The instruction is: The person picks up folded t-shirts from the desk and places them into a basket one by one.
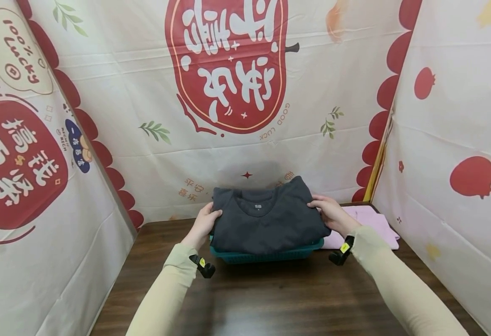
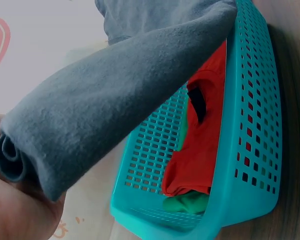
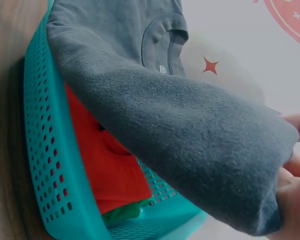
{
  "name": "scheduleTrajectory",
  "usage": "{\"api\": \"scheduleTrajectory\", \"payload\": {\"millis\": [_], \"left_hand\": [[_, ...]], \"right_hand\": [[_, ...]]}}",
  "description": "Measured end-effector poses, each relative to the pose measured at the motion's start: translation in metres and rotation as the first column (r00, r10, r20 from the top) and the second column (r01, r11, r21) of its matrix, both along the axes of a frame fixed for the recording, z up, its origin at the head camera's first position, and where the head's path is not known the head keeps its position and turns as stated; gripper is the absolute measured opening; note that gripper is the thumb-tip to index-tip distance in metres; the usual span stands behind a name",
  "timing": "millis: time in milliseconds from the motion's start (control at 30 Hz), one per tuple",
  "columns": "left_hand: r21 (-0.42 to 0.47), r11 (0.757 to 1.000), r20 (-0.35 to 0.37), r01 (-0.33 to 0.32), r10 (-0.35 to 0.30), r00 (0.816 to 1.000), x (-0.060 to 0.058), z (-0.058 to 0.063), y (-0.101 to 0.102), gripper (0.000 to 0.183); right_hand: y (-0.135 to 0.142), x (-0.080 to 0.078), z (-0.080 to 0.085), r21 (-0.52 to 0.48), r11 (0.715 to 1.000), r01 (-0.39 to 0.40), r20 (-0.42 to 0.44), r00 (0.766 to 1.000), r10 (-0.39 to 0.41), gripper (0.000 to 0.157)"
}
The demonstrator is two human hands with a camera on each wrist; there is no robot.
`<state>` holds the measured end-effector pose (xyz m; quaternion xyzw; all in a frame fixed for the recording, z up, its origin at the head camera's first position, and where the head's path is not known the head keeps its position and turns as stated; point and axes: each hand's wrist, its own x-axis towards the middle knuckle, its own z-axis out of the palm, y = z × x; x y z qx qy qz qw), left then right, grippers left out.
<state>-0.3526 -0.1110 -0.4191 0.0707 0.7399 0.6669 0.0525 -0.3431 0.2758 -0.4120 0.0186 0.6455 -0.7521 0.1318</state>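
Observation:
A folded dark grey shirt (image 1: 266, 228), neckline and small label facing up, is held over a teal plastic basket (image 1: 266, 256). My left hand (image 1: 204, 223) grips its left end; in the left wrist view the folded edge (image 2: 15, 155) lies between thumb and fingers. At the other end, my right hand (image 1: 331, 212) pinches the shirt's side. Inside the basket, a folded red garment (image 2: 202, 135) lies on a green one (image 2: 187, 202), seen in both wrist views. The shirt's front edge droops near the basket's front rim.
Pink folded cloth (image 1: 367, 221) lies on the brown wooden table (image 1: 270, 298), right of the basket and partly behind my right arm. Printed white curtains (image 1: 115, 84) enclose the table at the back and both sides.

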Motion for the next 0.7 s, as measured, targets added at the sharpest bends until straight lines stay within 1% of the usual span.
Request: {"api": "scheduleTrajectory", "payload": {"millis": [200, 367, 700], "left_hand": [[0.010, 1.000, -0.007, -0.016, 0.016, 1.000, -0.006, 0.000, 0.001, 0.043], [-0.005, 1.000, -0.027, -0.015, 0.015, 1.000, -0.007, 0.001, 0.003, 0.046], [-0.016, 0.999, -0.053, -0.048, 0.047, 0.997, -0.008, 0.001, 0.008, 0.043]], "right_hand": [[-0.001, -0.005, 0.005, 0.045, 0.999, -0.027, -0.023, 0.999, 0.028, 0.062], [-0.002, -0.008, 0.008, 0.047, 0.997, -0.054, -0.028, 0.998, 0.055, 0.065], [-0.007, -0.009, 0.015, 0.031, 0.999, -0.030, -0.030, 0.999, 0.031, 0.066]]}}
